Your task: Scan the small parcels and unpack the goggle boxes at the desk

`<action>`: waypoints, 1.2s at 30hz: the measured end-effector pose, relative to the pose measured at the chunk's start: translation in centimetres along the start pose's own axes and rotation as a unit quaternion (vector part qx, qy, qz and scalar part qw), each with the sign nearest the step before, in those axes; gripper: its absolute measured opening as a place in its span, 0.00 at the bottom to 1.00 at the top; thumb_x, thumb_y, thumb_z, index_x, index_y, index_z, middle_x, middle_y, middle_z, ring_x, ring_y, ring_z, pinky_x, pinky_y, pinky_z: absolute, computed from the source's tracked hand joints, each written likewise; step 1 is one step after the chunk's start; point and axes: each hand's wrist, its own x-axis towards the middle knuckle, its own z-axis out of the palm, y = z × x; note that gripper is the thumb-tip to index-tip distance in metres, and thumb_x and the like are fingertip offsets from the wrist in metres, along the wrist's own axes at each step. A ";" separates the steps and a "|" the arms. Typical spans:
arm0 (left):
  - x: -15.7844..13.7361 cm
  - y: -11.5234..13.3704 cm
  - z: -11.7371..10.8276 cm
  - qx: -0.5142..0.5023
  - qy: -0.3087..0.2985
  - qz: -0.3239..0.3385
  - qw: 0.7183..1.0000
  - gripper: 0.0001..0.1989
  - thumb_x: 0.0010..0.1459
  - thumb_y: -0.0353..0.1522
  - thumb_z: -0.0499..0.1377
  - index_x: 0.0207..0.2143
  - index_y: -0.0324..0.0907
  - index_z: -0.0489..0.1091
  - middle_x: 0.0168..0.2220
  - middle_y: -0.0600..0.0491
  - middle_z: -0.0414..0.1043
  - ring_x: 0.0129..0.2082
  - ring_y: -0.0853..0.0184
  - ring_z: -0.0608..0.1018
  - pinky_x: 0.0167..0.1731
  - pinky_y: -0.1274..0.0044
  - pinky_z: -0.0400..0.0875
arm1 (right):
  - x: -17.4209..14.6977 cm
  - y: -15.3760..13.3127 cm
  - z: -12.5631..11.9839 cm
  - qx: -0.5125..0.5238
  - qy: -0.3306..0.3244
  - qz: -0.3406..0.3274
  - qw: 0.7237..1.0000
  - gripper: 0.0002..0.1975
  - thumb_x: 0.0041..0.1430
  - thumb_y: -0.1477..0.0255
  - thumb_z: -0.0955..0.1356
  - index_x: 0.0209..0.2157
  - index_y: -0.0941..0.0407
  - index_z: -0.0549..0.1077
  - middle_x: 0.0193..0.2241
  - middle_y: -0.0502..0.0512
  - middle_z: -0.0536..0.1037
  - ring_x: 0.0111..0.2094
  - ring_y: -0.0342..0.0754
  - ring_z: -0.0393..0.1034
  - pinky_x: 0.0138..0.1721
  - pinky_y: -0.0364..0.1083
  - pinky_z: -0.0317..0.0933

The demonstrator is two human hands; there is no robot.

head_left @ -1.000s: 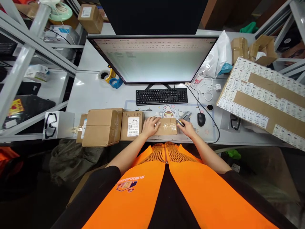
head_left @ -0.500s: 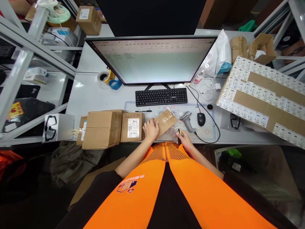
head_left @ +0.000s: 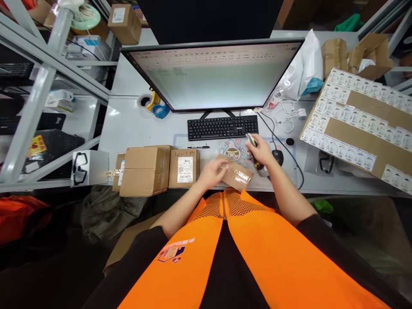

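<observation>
Head view: one small, flat brown cardboard box sealed with clear tape (head_left: 240,175) lies tilted clockwise near the surface's (head_left: 128,124) front edge, by the orange vest (head_left: 193,249). From it, one black plastic keyboard (head_left: 222,128) sits between eleven and twelve o'clock, one slim black pen (head_left: 198,147) and three rolls of tape (head_left: 160,111) at ten, one brown carton with a white label (head_left: 184,168) at nine, and one black mouse (head_left: 277,158), partly covered, at two.

Both forearms reach forward and inward. The left hand (head_left: 211,173), at nine o'clock, has bent fingers at the taped box's left end; blur hides whether they pinch it. The right hand (head_left: 260,152), between one and two, is curled firmly around one yellow-and-black utility knife (head_left: 257,164), its tip toward eleven.
</observation>
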 end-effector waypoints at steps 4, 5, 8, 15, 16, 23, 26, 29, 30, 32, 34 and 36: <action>5.2 -3.6 -1.0 0.038 -0.070 0.044 0.996 0.21 0.68 0.42 0.66 0.60 0.44 0.81 0.68 0.43 0.76 0.71 0.48 0.73 0.75 0.53 0.65 | -8.3 5.9 -1.6 0.030 0.025 0.177 0.983 0.40 0.57 0.51 0.74 0.64 0.60 0.73 0.24 0.49 0.77 0.23 0.54 0.74 0.27 0.52 0.74; 5.8 -4.5 -0.6 0.019 -0.074 0.033 0.997 0.19 0.68 0.41 0.65 0.57 0.44 0.82 0.65 0.42 0.79 0.68 0.49 0.76 0.73 0.55 0.68 | -10.2 7.2 -1.1 0.053 0.025 0.203 0.977 0.42 0.57 0.50 0.74 0.66 0.60 0.72 0.23 0.48 0.76 0.22 0.54 0.74 0.27 0.53 0.74; 6.1 -6.1 1.2 -0.034 -0.022 0.019 0.999 0.15 0.70 0.39 0.62 0.50 0.41 0.82 0.55 0.41 0.82 0.58 0.53 0.82 0.66 0.58 0.75 | -13.8 9.2 1.1 0.112 0.032 0.212 0.970 0.47 0.56 0.50 0.74 0.71 0.60 0.70 0.22 0.45 0.74 0.21 0.52 0.73 0.27 0.52 0.75; 5.3 -6.4 2.3 -0.049 0.021 -0.016 0.998 0.11 0.69 0.38 0.63 0.47 0.42 0.82 0.51 0.44 0.82 0.54 0.55 0.82 0.63 0.60 0.76 | -14.4 8.9 2.6 0.119 0.049 0.208 0.969 0.52 0.57 0.49 0.72 0.77 0.60 0.65 0.22 0.45 0.73 0.20 0.51 0.71 0.28 0.53 0.76; 5.2 -6.4 2.4 -0.047 0.029 -0.017 0.998 0.11 0.69 0.38 0.63 0.47 0.42 0.82 0.50 0.44 0.82 0.54 0.55 0.82 0.63 0.60 0.76 | -14.5 8.9 2.7 0.122 0.057 0.208 0.969 0.52 0.58 0.49 0.72 0.78 0.60 0.65 0.22 0.45 0.73 0.21 0.52 0.71 0.28 0.53 0.77; 3.8 -6.5 2.3 -0.017 0.075 -0.045 0.996 0.11 0.72 0.39 0.61 0.47 0.44 0.81 0.51 0.45 0.81 0.55 0.54 0.81 0.63 0.59 0.76 | -14.2 8.8 2.2 0.077 0.014 0.202 0.976 0.53 0.59 0.47 0.70 0.78 0.61 0.64 0.22 0.46 0.73 0.21 0.51 0.71 0.27 0.51 0.74; 3.6 -6.4 2.3 -0.017 0.085 -0.048 0.995 0.11 0.71 0.38 0.62 0.46 0.44 0.81 0.50 0.45 0.82 0.55 0.54 0.82 0.62 0.60 0.76 | -14.0 8.8 1.3 0.034 -0.020 0.183 0.982 0.49 0.60 0.48 0.71 0.76 0.60 0.68 0.23 0.48 0.77 0.20 0.50 0.71 0.27 0.52 0.75; 3.8 -6.1 2.6 -0.024 0.102 -0.056 0.993 0.10 0.69 0.38 0.62 0.45 0.43 0.81 0.49 0.45 0.81 0.54 0.54 0.82 0.62 0.61 0.77 | -15.1 9.0 1.1 -0.023 -0.041 0.167 0.985 0.43 0.62 0.52 0.71 0.74 0.57 0.72 0.36 0.58 0.86 0.29 0.56 0.81 0.38 0.58 0.81; 3.8 -6.0 2.7 -0.027 0.107 -0.057 0.992 0.10 0.69 0.37 0.62 0.45 0.43 0.81 0.49 0.45 0.81 0.53 0.55 0.82 0.62 0.61 0.77 | -15.6 9.0 1.2 -0.040 -0.040 0.156 0.986 0.40 0.63 0.54 0.71 0.72 0.57 0.74 0.43 0.62 0.88 0.38 0.60 0.85 0.47 0.61 0.81; 3.9 -5.9 3.0 -0.031 0.111 -0.056 0.992 0.11 0.70 0.38 0.62 0.46 0.42 0.81 0.50 0.44 0.80 0.54 0.55 0.82 0.63 0.61 0.76 | -16.7 9.1 1.2 -0.071 -0.037 0.130 0.988 0.35 0.62 0.59 0.71 0.69 0.54 0.77 0.58 0.64 0.85 0.58 0.63 0.83 0.64 0.63 0.74; 3.9 -5.9 3.0 -0.035 0.107 -0.066 0.991 0.11 0.70 0.38 0.62 0.47 0.42 0.81 0.52 0.44 0.80 0.56 0.55 0.81 0.65 0.61 0.75 | -17.1 9.0 0.4 -0.103 -0.042 0.117 0.987 0.34 0.63 0.61 0.71 0.69 0.53 0.77 0.63 0.63 0.83 0.66 0.62 0.78 0.69 0.62 0.69; 3.7 -6.2 2.6 -0.045 0.091 -0.077 0.992 0.13 0.72 0.38 0.60 0.49 0.43 0.81 0.55 0.44 0.79 0.59 0.55 0.80 0.68 0.60 0.73 | -16.5 8.2 -1.1 -0.152 -0.037 0.119 0.981 0.33 0.67 0.62 0.69 0.72 0.54 0.75 0.61 0.64 0.84 0.62 0.63 0.80 0.66 0.62 0.72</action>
